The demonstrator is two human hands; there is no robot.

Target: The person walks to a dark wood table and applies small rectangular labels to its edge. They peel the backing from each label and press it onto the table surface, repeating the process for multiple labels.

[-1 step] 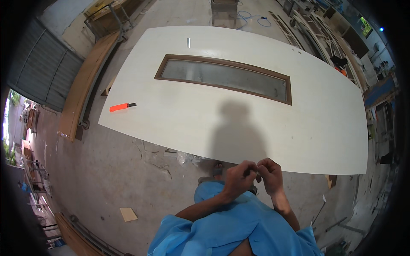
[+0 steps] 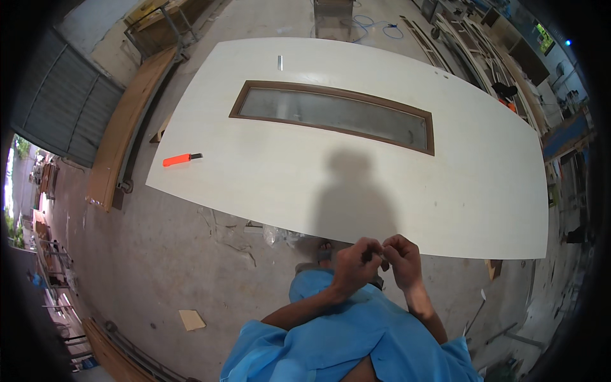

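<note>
My left hand and right hand are together, fingertips pinched on a small dark thing between them; it is too tiny for me to tell what it is. I hold it just over the near edge of the big white door with its brown-framed glass panel. An orange utility knife lies near the door's left edge.

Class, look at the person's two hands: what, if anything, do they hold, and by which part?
The left hand and right hand pinch something small between their fingertips; it is too small to identify, so its kind and held part cannot be told.
</note>
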